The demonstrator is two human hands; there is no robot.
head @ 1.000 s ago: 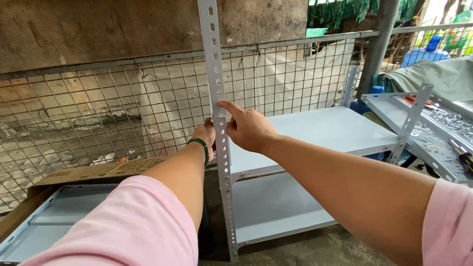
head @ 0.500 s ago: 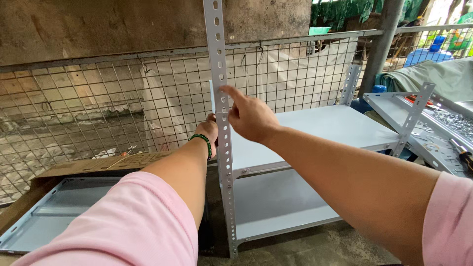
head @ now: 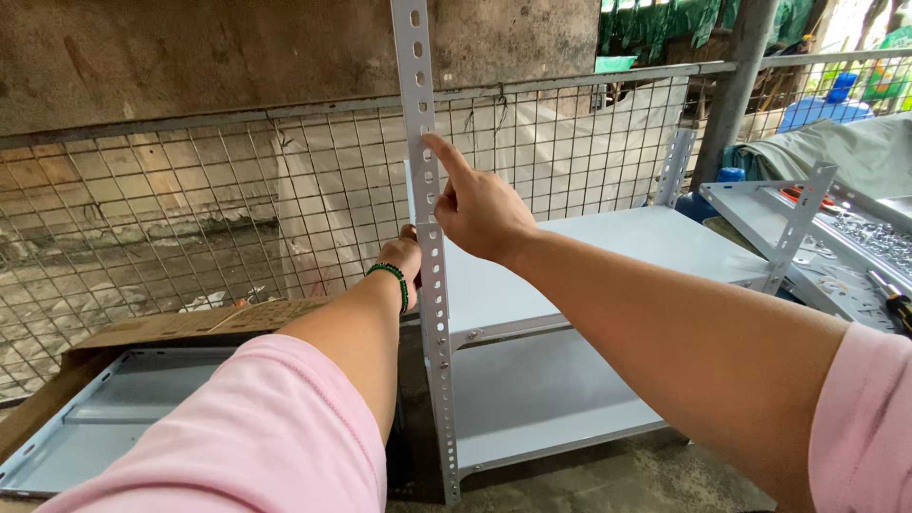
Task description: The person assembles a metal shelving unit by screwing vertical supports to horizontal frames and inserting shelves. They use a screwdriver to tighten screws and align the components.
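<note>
**Finger climbs the slotted upright while the other hand steadies it**

Over the last second the right hand (head: 480,211) has travelled up the grey perforated post (head: 425,190): its index fingertip was level with the hole just above the left hand, and it now rests several holes higher, toward 12 o'clock. The left hand (head: 404,256), with a green bead bracelet (head: 394,282) at the wrist, has hardly moved. Judged from that, the person seems to be stepping along the holes one by one, as if picking a level on the post, with the post kept from swaying meanwhile.

The right grip is not clamped on anything: the index finger is stretched out and touches the post, the other fingers curled in. The left grip appears wrapped about the post from behind, though the steel hides its fingers.

The post stands upright at the near left corner of the shelf unit, rising past the top edge of view. It is pale grey angle steel with a regular row of holes. Two grey shelves (head: 608,256) are bolted to it at 3 o'clock. A wire mesh fence (head: 190,209) stands behind, and a cardboard box (head: 180,328) holding a further shelf panel lies at 8 o'clock.
</note>
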